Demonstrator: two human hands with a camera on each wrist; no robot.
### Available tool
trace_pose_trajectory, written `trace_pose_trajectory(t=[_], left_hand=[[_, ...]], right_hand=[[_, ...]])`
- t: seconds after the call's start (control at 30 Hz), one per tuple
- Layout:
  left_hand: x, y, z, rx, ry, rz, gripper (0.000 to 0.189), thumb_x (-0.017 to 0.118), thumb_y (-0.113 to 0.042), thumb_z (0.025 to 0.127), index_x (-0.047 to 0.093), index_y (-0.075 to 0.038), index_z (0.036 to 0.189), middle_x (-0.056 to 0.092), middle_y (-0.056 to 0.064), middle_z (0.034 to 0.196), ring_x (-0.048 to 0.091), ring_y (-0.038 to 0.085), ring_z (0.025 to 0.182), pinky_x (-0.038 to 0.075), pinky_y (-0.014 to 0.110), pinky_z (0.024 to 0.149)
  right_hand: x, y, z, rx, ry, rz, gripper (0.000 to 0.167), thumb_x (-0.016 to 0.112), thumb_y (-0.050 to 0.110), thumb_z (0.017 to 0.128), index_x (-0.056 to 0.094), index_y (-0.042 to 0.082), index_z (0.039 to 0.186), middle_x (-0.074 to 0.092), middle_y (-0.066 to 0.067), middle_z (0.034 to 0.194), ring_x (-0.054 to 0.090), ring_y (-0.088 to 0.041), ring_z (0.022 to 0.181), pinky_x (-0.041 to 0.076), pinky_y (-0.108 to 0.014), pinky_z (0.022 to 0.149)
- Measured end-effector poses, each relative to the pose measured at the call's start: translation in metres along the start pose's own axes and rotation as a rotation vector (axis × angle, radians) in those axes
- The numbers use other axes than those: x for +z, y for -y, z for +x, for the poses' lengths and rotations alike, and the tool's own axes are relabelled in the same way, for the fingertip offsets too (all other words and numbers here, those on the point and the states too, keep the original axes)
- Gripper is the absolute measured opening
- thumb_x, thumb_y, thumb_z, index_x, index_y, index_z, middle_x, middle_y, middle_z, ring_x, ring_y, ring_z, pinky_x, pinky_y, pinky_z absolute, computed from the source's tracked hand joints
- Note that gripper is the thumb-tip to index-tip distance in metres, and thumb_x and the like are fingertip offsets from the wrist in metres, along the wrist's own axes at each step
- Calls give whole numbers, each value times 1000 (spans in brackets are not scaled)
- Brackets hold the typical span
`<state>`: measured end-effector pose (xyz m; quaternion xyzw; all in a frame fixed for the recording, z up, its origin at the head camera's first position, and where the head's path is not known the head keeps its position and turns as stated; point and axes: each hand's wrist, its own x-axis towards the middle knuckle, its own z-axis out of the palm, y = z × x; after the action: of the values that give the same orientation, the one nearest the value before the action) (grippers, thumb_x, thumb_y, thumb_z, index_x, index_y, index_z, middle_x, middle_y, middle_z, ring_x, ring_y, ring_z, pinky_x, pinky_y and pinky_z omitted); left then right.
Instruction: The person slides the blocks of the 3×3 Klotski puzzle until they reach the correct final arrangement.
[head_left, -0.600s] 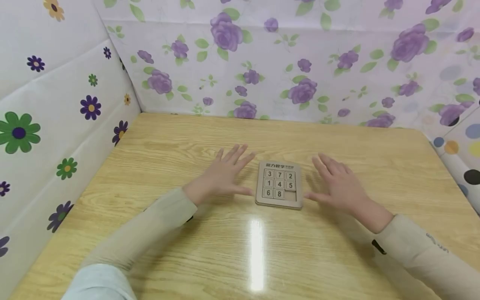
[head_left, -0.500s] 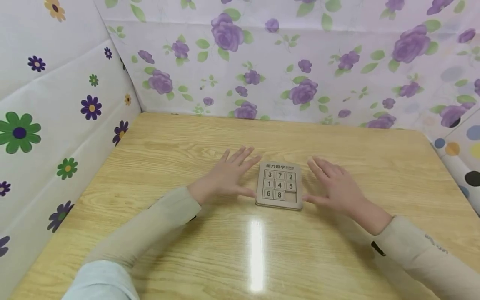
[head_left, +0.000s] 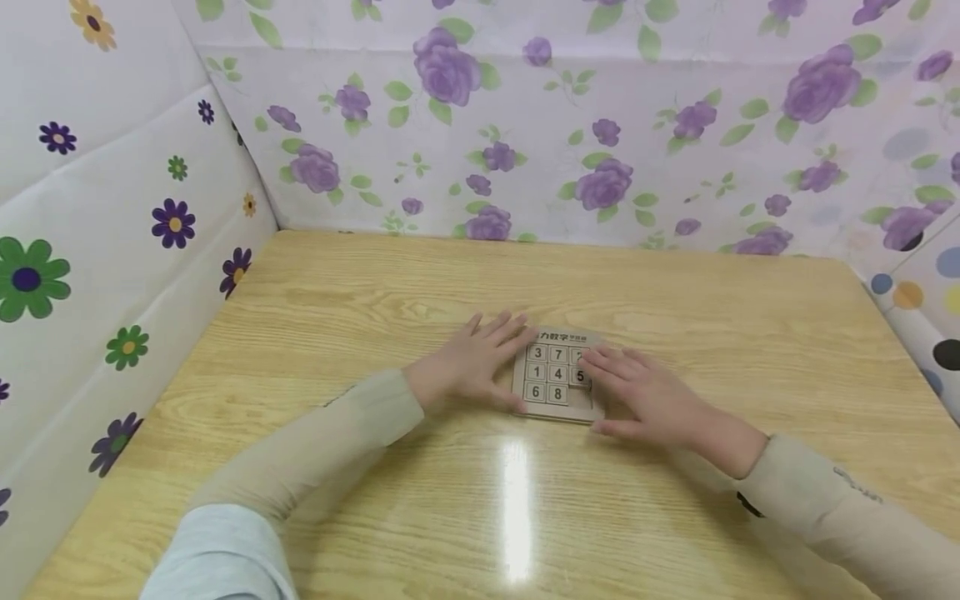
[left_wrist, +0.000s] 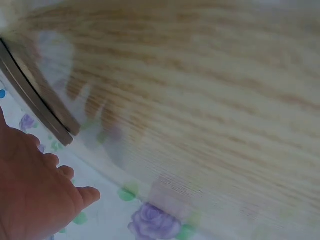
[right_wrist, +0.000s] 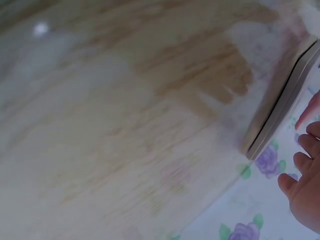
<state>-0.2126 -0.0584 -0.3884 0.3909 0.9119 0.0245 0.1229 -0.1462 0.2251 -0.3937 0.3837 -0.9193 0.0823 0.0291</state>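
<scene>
With 12 o'clock at the far edge of the table (head_left: 360,275), I have the board (head_left: 557,410) lying flat near the middle. I judge it stiff and fairly light, with a smooth back that could skid on that glossy surface. Its tiles (head_left: 557,374) are probably hard and easily slid; the vacant slot is at the 5 o'clock corner. I'd take hold by the side edges, at 9 and 3, keeping off the numbers.

My left hand (head_left: 468,362) sits at 9, fingers spread toward 2, thumb by the 7 o'clock corner, gripping nothing. My right hand (head_left: 652,398) comes in from 4, fingers extended toward 10, partly over the 2 and 5, thumb by the 5 o'clock corner; it grips nothing either. Both wrist views show fingers above the board; whether either thumb touches, I can't tell.
</scene>
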Motion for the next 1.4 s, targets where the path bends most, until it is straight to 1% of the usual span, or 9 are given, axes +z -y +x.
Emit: trace_pose_trajectory(t=[0.1,0.3,0.43,0.53,0.77,0.97,1.07,1.2,1.4], left_hand=[[0,-1,1,-13,20,11,112,51,-79,75,0,-20,154,-5,5,161,-3,28,148,0,54,118],[0,-1,4,-24,72,20,114,50,-80,75,-3,-18,154,-8,4,161,-5,26,148,1,53,118],[0,-3,4,-45,103,26,114,48,-81,75,-6,-19,153,-9,3,161,-6,25,148,0,53,118],[0,-4,3,-56,114,37,114,47,-82,74,-7,-19,153,-10,3,160,-6,24,148,0,53,118],[3,-8,1,-59,109,61,115,46,-83,73,-6,-18,153,-8,3,161,-7,25,148,2,53,118],[3,-10,0,-66,107,39,115,49,-82,73,-5,-18,153,-8,3,161,-7,23,147,2,52,119],[2,-10,-1,-70,109,30,116,49,-82,73,-5,-18,153,-8,3,160,-8,23,147,1,52,119],[4,-9,-2,-71,96,19,118,50,-82,72,-4,-15,154,-7,2,160,-6,23,148,1,51,119],[5,-7,-1,-72,93,5,120,50,-83,71,-4,-14,154,-8,1,160,-6,22,148,1,51,119]], right_hand=[[2,2,0,-14,38,15,81,62,52,85,40,1,143,37,-14,150,31,-35,139,24,-56,113],[5,5,-1,10,113,66,83,60,54,86,34,3,147,32,-11,154,26,-33,142,20,-56,115],[6,5,-2,13,125,65,84,59,56,86,34,3,147,31,-10,154,26,-32,143,20,-55,115],[7,5,-2,11,128,59,84,58,56,87,34,3,147,31,-10,154,26,-32,143,20,-55,115],[7,11,-7,8,138,43,83,57,56,87,34,2,146,32,-12,154,26,-34,142,20,-57,115],[5,23,-15,7,147,31,84,55,58,88,35,1,146,33,-12,153,28,-35,141,22,-56,114],[4,29,-19,13,164,33,84,54,59,87,35,2,146,33,-12,153,28,-33,142,22,-55,115],[2,34,-23,25,188,36,86,53,62,87,35,2,146,32,-10,154,26,-31,143,20,-53,116],[0,27,-18,22,171,65,83,56,56,88,34,3,147,30,-12,154,26,-33,142,20,-55,115]])
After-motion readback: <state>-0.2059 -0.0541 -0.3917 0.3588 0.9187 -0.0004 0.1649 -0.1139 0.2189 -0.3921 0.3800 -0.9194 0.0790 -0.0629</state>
